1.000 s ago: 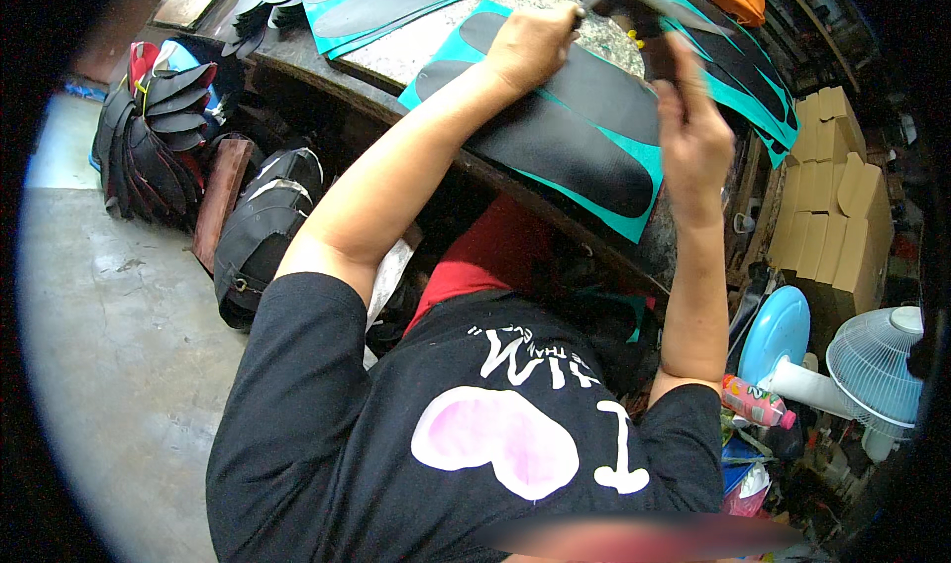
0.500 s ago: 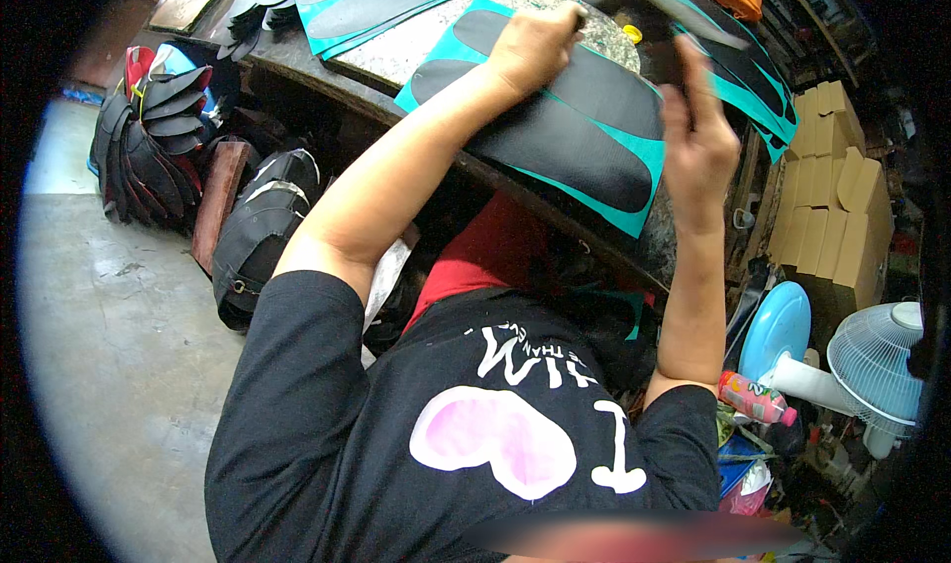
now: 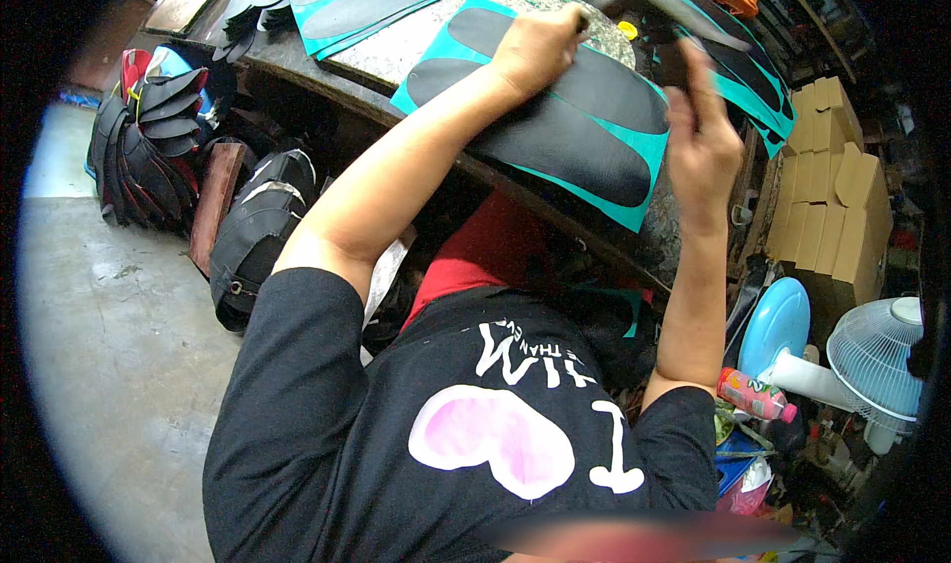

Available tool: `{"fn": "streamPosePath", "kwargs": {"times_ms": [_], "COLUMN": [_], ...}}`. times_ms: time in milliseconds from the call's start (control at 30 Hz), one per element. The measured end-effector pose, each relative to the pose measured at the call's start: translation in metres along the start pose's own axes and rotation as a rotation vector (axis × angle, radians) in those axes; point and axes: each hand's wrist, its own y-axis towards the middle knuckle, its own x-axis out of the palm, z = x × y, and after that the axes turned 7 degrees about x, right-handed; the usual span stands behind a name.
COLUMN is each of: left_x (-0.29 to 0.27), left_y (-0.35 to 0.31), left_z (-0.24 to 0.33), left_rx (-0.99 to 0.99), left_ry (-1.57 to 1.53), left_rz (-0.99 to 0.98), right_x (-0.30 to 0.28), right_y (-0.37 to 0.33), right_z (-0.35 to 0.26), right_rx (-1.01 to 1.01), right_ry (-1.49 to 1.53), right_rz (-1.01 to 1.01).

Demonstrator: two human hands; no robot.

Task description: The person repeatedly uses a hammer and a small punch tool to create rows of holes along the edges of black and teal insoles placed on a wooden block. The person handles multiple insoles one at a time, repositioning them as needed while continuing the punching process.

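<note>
My left hand point(image 3: 535, 50) is closed over a teal sheet point(image 3: 639, 206) bearing black sole-shaped pieces point(image 3: 594, 157). A small dark end of something pokes from its fingers, too little to name. To the right, my right hand point(image 3: 705, 147) is raised and curled, its fingers blurred. It grips a dark hammer-like tool point(image 3: 666, 10), smeared by motion, whose long head extends above the sheet's far side. The sheet lies on the worktable, overhanging the near edge.
More teal sheets with black shapes lie at the far left point(image 3: 396, 3) and far right point(image 3: 738, 68). A small yellow cap point(image 3: 627, 31) sits beyond my hands. Bundled black pieces point(image 3: 149, 157) stand left, cardboard boxes point(image 3: 827, 197) right, near a fan point(image 3: 877, 355) and pink bottle point(image 3: 755, 395).
The view has shifted very slightly. My left hand keeps its place on the sheet; my right hand and the tool stay raised, still blurred.
</note>
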Motion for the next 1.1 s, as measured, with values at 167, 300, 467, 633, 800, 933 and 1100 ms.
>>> {"fn": "streamPosePath", "kwargs": {"times_ms": [167,300,467,633,800,933,1100], "left_x": [-0.006,-0.003,0.005,0.003,-0.019,-0.036,-0.033], "left_y": [0.004,0.006,0.003,0.003,0.008,0.000,-0.009], "left_z": [0.000,-0.008,0.000,-0.005,-0.039,-0.046,-0.042], "left_rx": [-0.282,-0.402,-0.087,-0.229,-0.601,-0.541,-0.579], "left_ry": [-0.156,-0.455,-0.118,-0.192,-0.755,-0.538,-0.529], "left_rz": [0.086,-0.006,-0.009,0.134,0.449,0.248,0.204], "right_x": [-0.015,-0.035,-0.013,0.000,-0.015,-0.013,-0.009], "right_y": [-0.008,0.000,-0.001,-0.021,-0.034,-0.033,-0.015], "right_z": [0.014,0.001,-0.007,0.018,0.031,0.025,0.009], "right_rx": [0.424,0.308,0.034,0.371,0.551,0.589,0.565], "right_ry": [-0.040,0.185,0.118,-0.044,-0.001,0.110,0.248], "right_rz": [-0.128,-0.025,0.063,-0.125,-0.182,-0.214,-0.219]}}
